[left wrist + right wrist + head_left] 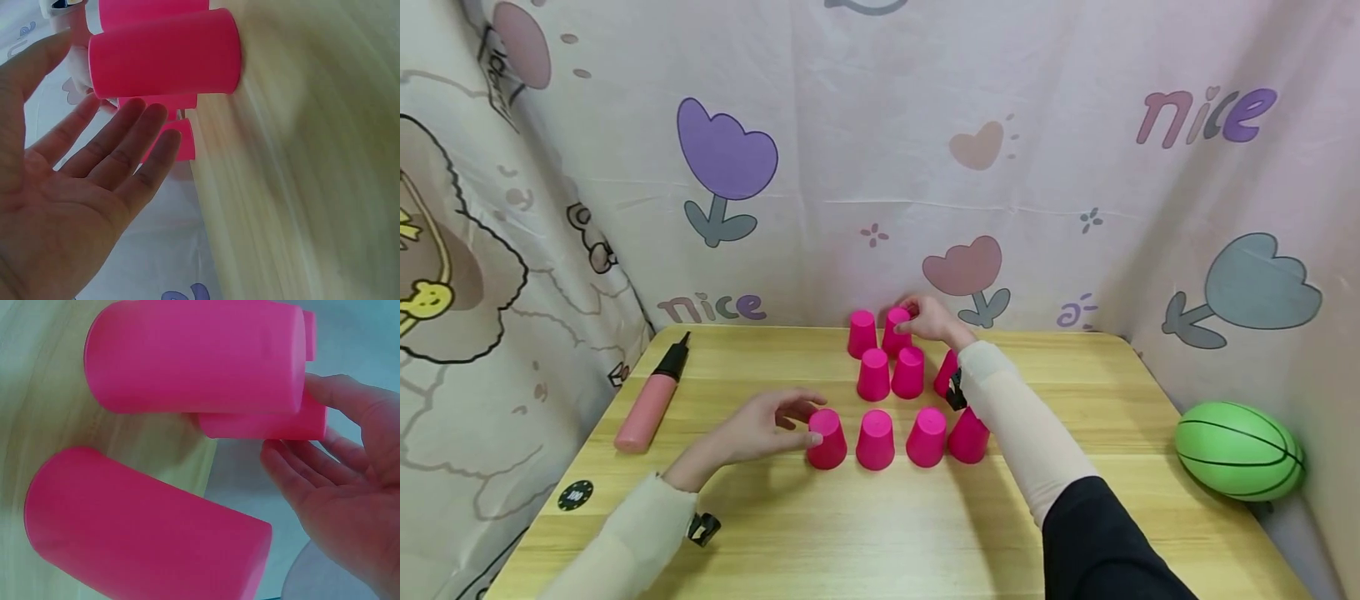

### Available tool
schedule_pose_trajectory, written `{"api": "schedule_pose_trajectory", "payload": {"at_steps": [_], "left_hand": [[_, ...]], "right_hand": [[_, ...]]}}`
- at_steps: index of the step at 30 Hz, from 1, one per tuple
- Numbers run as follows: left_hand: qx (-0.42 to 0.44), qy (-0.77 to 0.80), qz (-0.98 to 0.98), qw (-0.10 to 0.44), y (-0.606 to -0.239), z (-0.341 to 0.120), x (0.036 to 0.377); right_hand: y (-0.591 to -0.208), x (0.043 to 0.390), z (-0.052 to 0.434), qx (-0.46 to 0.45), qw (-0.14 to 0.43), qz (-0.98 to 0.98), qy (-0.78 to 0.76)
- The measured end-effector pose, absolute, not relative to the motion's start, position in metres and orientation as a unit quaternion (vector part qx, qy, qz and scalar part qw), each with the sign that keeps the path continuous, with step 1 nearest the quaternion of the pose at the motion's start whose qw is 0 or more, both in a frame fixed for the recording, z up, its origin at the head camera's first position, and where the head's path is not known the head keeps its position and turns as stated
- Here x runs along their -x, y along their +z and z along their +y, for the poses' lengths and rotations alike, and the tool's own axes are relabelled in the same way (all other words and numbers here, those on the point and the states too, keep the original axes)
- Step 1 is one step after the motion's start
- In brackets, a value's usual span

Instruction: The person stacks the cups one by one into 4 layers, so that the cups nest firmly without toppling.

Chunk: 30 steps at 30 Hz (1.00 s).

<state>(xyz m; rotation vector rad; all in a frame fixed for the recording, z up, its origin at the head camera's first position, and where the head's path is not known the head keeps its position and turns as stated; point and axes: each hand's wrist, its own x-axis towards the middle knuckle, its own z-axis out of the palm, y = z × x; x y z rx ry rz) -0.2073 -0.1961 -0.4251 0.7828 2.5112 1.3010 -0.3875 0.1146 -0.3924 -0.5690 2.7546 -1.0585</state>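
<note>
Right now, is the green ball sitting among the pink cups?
No, the green ball lies alone at the table's right edge, well apart from the pink cups grouped near the middle.

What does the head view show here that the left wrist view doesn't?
Only the head view shows the whole layout: upturned pink cups in rows on the wooden table, the right hand touching a back cup, a pink pump, a green ball and a black chip. Only the left wrist view shows the left hand palm, fingers straight, a little apart from the cup. Both show the left hand beside the front-left cup, and the patterned cloth backdrop.
</note>
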Motion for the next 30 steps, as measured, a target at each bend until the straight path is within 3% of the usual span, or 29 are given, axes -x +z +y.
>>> {"api": "schedule_pose_trajectory", "payload": {"at_steps": [19, 30], "left_hand": [[-0.263, 0.44, 0.853, 0.101, -0.438, -0.192, 0.203], [-0.25, 0.449, 0.854, 0.087, -0.451, -0.19, 0.203]], "right_hand": [[-0.402, 0.39, 0.116, 0.16, 0.101, 0.907, -0.376], [-0.386, 0.384, 0.138, 0.195, 0.073, 0.906, -0.368]]}}
